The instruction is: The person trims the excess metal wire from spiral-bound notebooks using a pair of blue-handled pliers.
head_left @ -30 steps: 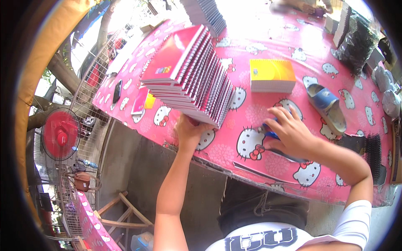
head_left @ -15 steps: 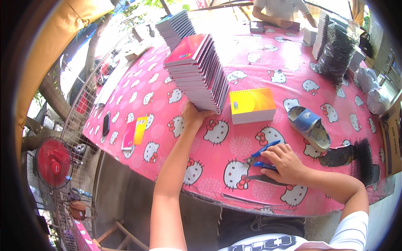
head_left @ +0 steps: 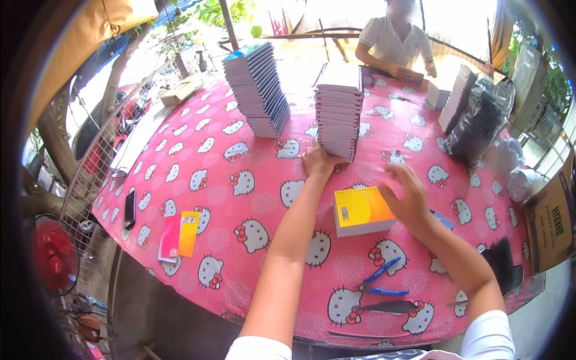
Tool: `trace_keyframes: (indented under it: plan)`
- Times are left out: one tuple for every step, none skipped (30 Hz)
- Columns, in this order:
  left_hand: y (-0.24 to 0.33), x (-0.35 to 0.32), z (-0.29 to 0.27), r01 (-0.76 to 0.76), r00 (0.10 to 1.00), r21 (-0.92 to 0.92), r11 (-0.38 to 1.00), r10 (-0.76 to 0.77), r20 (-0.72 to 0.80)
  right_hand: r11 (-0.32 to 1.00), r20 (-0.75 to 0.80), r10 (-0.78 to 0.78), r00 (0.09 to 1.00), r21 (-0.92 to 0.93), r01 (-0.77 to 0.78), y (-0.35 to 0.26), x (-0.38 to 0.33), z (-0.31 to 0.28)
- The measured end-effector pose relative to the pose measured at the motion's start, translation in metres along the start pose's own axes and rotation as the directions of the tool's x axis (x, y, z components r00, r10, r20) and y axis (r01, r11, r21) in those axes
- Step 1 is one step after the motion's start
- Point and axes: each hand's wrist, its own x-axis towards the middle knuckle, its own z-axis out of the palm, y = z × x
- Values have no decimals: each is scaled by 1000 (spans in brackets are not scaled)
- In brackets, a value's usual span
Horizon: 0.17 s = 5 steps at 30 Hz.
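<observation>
A tall stack of spiral notebooks (head_left: 338,123) stands upright on the pink table. My left hand (head_left: 322,162) grips it low down, fingers round the left side and thumb along the near edge. My right hand (head_left: 411,191) is raised at the right side of a short stack of yellow-covered notebooks (head_left: 365,207), its fingers apart and nothing in them. Blue-handled pliers (head_left: 384,287) lie with their handles spread on the near part of the table. Just below them is a dark knife-like blade (head_left: 390,307).
A blue-covered notebook stack (head_left: 255,90) stands at far left. Pink and yellow covers (head_left: 180,235) and a phone (head_left: 129,210) lie left. Black plastic-wrapped bundles (head_left: 480,123), a carton (head_left: 549,222) and black binding combs (head_left: 501,264) are at right. A person (head_left: 396,42) sits across.
My right hand has let go of the pliers and moved up toward the yellow notebooks. With my left hand on it, the tall stack has shifted right and turned. The view has shifted too.
</observation>
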Motion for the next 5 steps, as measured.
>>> trace_keyframes:
  plan:
    - [5,10,3,-20,1000,-43,999,20,16,988,80,154,985,-17,-153,17,32,15]
    - [10,18,7,-103,991,-84,991,109,73,931,168,345,924,-184,-314,33,58,30]
    - [8,26,8,-180,973,-107,978,193,126,828,219,532,818,-336,-449,50,81,47]
    - [4,35,9,-255,944,-130,958,276,183,872,378,489,786,-238,-428,63,98,53]
    - [-7,44,9,-317,886,-179,931,358,295,898,529,420,737,-123,-423,77,109,57]
